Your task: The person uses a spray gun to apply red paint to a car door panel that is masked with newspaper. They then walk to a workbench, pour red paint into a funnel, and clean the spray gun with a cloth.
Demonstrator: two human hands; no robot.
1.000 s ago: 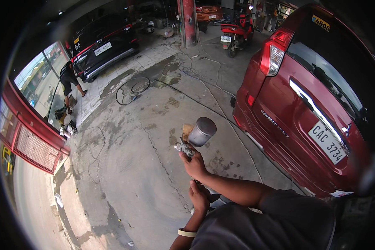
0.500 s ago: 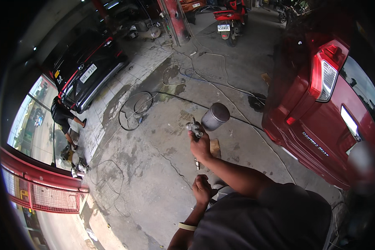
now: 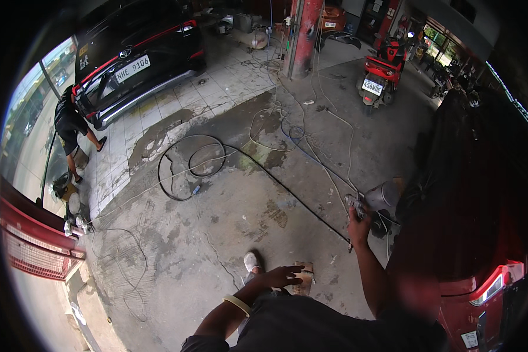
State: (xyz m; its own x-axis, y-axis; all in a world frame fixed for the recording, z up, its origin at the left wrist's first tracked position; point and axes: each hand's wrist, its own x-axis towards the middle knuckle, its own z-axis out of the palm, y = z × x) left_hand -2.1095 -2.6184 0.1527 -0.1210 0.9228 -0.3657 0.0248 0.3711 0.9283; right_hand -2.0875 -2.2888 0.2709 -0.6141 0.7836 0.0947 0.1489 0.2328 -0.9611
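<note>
In my right hand (image 3: 358,227) is a paint spray gun (image 3: 354,205), held up with its grey cup (image 3: 383,195) leaning to the right. The red car (image 3: 463,293) is close on that side. A black hose (image 3: 287,189) crosses the floor, and its metal-tipped end shows beside my right wrist; whether it joins the gun I cannot tell. My left hand (image 3: 280,277) is held out low in front of my body, fingers stretched and holding nothing. Under its fingertips in view is a brown block (image 3: 303,280) on the concrete.
Thin pale hoses or cords (image 3: 328,167) tangle across the floor ahead. A black car (image 3: 141,64) stands at far left, with a bent-over person (image 3: 70,126) beside it. Beyond are a red pillar (image 3: 303,41) and a red motorcycle (image 3: 384,67). A red mesh barrier (image 3: 38,249) is at left.
My right hand has carried the spray gun away to the right, near the red car. My left hand, curled before, has opened out. The view has swung so the red car sits lower right.
</note>
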